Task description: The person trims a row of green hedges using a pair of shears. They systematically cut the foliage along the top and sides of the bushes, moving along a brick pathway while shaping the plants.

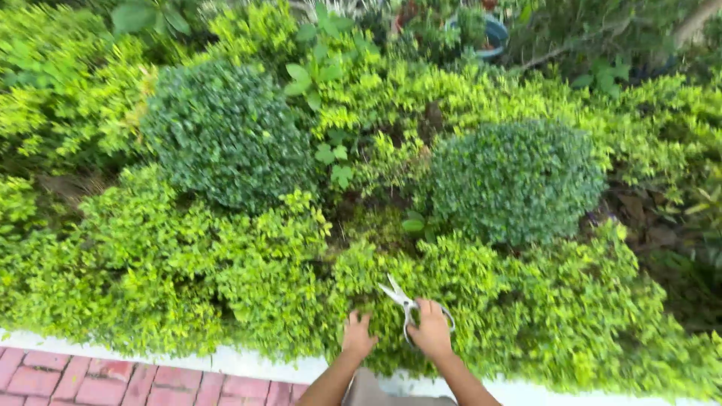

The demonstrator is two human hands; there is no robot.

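Scissors (403,302) are clamped in the right hand (431,331), blades parted and pointing away over the yellow-green hedge (226,278). Just left of it, the left hand (358,335) is pressed fingers-spread into the foliage.

I look down at a garden bed from above. My right hand (431,331) holds a pair of scissors (406,304) with pale blades, and the blades are open and point up and to the left, over the low yellow-green hedge (226,278). My left hand (358,336) rests on the same hedge, just beside the right one, with the fingers spread into the leaves. Behind the hedge I see two round dark green bushes, one on the left (226,135) and one on the right (515,180), well apart. Under my arms there is a white curb (248,362), and red brick paving (90,380) lies at the bottom left. A blue pot (495,34) stands far at the top.
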